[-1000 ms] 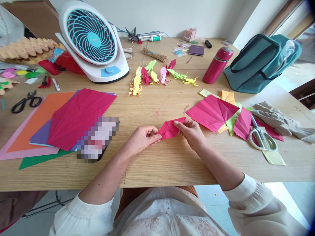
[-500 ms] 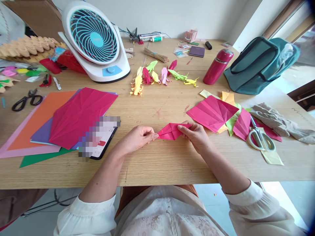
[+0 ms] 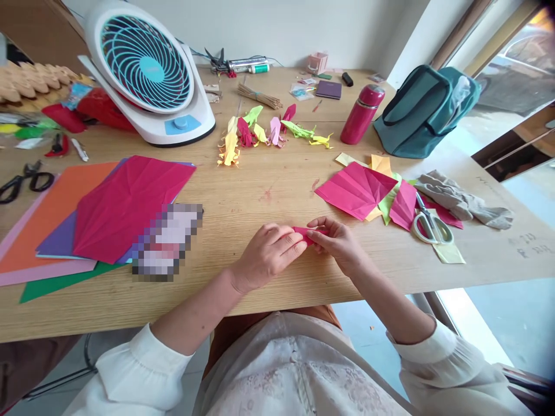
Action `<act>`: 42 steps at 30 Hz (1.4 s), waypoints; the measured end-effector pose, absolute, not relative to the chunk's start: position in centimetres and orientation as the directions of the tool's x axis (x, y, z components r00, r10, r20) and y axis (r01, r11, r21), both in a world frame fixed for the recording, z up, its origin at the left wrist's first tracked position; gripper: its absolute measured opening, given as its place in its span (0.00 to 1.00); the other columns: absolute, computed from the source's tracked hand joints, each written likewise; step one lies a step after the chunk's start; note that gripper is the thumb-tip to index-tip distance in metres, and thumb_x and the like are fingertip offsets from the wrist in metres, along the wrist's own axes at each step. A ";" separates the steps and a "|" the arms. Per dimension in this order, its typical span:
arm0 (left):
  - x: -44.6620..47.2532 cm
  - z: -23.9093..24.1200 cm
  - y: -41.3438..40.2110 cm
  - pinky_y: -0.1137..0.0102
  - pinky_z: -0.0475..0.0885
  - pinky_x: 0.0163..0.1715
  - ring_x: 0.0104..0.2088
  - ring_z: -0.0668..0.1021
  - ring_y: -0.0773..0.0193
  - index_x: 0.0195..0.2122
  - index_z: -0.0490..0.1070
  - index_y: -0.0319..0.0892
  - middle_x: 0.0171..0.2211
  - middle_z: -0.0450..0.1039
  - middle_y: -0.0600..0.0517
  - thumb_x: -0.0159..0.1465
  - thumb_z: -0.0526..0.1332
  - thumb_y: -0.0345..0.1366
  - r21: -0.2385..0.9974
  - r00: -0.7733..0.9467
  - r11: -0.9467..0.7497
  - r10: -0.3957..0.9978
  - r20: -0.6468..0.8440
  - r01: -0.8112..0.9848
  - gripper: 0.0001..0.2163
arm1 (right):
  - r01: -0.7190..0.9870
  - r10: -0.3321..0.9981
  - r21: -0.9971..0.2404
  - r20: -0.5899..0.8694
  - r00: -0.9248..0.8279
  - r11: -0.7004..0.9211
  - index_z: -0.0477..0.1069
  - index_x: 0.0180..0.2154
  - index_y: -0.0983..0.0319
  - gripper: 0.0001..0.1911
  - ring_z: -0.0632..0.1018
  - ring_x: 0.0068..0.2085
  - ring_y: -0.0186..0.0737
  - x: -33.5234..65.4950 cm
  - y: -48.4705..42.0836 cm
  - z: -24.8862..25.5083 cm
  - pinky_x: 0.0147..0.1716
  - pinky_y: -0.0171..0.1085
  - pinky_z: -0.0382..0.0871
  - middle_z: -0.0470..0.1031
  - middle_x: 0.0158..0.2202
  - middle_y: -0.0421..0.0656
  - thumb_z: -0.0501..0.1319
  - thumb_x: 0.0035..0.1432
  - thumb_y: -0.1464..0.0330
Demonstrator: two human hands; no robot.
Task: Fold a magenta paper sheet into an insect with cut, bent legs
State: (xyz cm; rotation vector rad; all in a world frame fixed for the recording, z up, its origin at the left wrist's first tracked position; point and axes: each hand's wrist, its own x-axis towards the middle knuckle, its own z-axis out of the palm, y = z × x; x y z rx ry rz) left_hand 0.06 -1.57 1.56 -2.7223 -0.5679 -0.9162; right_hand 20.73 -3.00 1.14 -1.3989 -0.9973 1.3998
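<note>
A small folded piece of pink origami paper (image 3: 302, 232) is held between my two hands, just above the table near its front edge. My left hand (image 3: 272, 252) lies over its left part with the fingers closed on it, hiding much of the paper. Thumb and fingers of my right hand (image 3: 333, 238) pinch the right end. Creased pink paper (image 3: 359, 189) lies on the table beyond my right hand, on top of yellow and green pieces. Finished origami insects in several colours, such as a yellow one (image 3: 229, 149), stand farther back.
At left, coloured sheets (image 3: 130, 208) lie under a blurred phone (image 3: 167, 242), with black scissors (image 3: 26, 180) beyond. A white fan (image 3: 151, 69) stands behind. To the right are a red flask (image 3: 362, 115), a teal bag (image 3: 427, 115), white-handled scissors (image 3: 432, 228) and a grey cloth (image 3: 463, 199).
My left hand has moved right and over the pink paper, covering much of it. My right hand still grips its right end. The whole view has shifted slightly to the right.
</note>
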 end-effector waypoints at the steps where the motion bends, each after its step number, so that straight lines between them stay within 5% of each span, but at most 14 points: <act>1: 0.0 1.4 -1.7 0.63 0.69 0.47 0.46 0.78 0.61 0.48 0.73 0.40 0.43 0.81 0.49 0.69 0.59 0.27 -0.110 0.736 -0.907 0.254 0.627 0.407 0.08 | -0.002 0.962 -0.962 -0.272 0.011 -0.272 0.71 0.37 0.62 0.23 0.68 0.22 0.30 20.8 -3.3 1.2 0.23 0.32 0.61 0.72 0.24 0.35 0.72 0.47 0.54; 5: -0.4 0.5 -2.4 0.62 0.71 0.43 0.42 0.79 0.61 0.45 0.74 0.37 0.40 0.82 0.49 0.69 0.59 0.24 -0.144 0.759 -0.915 0.217 0.614 0.378 0.08 | 0.410 0.973 -0.910 -0.149 -0.174 -0.065 0.73 0.38 0.61 0.10 0.74 0.29 0.35 21.5 -4.8 1.4 0.28 0.35 0.66 0.76 0.29 0.40 0.64 0.59 0.61; 9: -1.1 -0.4 -3.8 0.61 0.75 0.45 0.45 0.80 0.58 0.49 0.74 0.34 0.46 0.81 0.44 0.69 0.59 0.27 -0.100 0.838 -0.924 0.284 0.467 0.369 0.09 | 0.784 0.963 -0.564 0.085 -0.257 0.259 0.77 0.41 0.60 0.08 0.77 0.39 0.42 22.5 -7.0 1.4 0.40 0.41 0.71 0.77 0.40 0.46 0.59 0.64 0.70; 14: -1.5 -0.9 -5.1 0.59 0.74 0.56 0.59 0.75 0.52 0.56 0.70 0.30 0.59 0.73 0.37 0.70 0.59 0.32 0.010 0.841 -0.913 0.380 0.385 0.408 0.15 | 0.797 0.830 -0.310 0.406 -0.382 0.519 0.74 0.52 0.64 0.14 0.77 0.45 0.46 22.6 -10.1 0.8 0.44 0.45 0.72 0.79 0.48 0.52 0.55 0.68 0.73; 19: -1.5 -1.3 -6.3 0.57 0.71 0.62 0.66 0.68 0.47 0.61 0.64 0.25 0.64 0.65 0.31 0.71 0.57 0.41 0.098 0.838 -0.889 0.454 0.301 0.447 0.25 | 0.764 0.744 -0.102 0.342 -0.574 0.637 0.60 0.65 0.72 0.27 0.65 0.67 0.54 20.3 -12.4 -0.2 0.65 0.56 0.55 0.66 0.66 0.57 0.55 0.70 0.66; 23: -1.1 -1.3 -7.6 0.53 0.66 0.65 0.69 0.62 0.44 0.65 0.61 0.26 0.67 0.58 0.30 0.71 0.56 0.43 0.133 0.823 -0.846 0.534 0.195 0.517 0.28 | 0.820 0.809 -0.095 0.261 -0.527 0.565 0.52 0.68 0.76 0.38 0.56 0.72 0.56 18.5 -12.9 -1.3 0.69 0.60 0.45 0.55 0.71 0.61 0.51 0.70 0.54; 28: -0.6 -0.8 -8.5 0.53 0.60 0.68 0.71 0.57 0.46 0.67 0.56 0.24 0.70 0.53 0.31 0.71 0.55 0.39 0.129 0.802 -0.813 0.582 0.131 0.568 0.28 | 0.882 0.883 -0.111 0.165 -0.439 0.459 0.47 0.70 0.74 0.41 0.54 0.73 0.52 18.5 -12.8 -1.8 0.71 0.56 0.41 0.50 0.73 0.57 0.48 0.70 0.51; 33: -0.4 -0.6 -8.1 0.52 0.56 0.69 0.72 0.55 0.47 0.67 0.57 0.26 0.71 0.52 0.33 0.72 0.52 0.38 0.161 0.782 -0.791 0.610 0.129 0.591 0.26 | 0.891 0.897 -0.125 0.132 -0.422 0.437 0.45 0.71 0.72 0.41 0.52 0.73 0.52 19.0 -12.9 -1.6 0.71 0.56 0.42 0.48 0.73 0.56 0.49 0.69 0.51; 42: 0.1 -1.4 -7.8 0.54 0.53 0.69 0.73 0.52 0.45 0.71 0.48 0.27 0.72 0.47 0.33 0.71 0.51 0.53 0.154 0.760 -0.762 0.645 0.083 0.629 0.37 | 0.888 0.900 -0.161 0.158 -0.407 0.430 0.45 0.72 0.71 0.42 0.55 0.73 0.52 19.8 -12.9 -1.5 0.70 0.55 0.48 0.51 0.72 0.57 0.50 0.69 0.50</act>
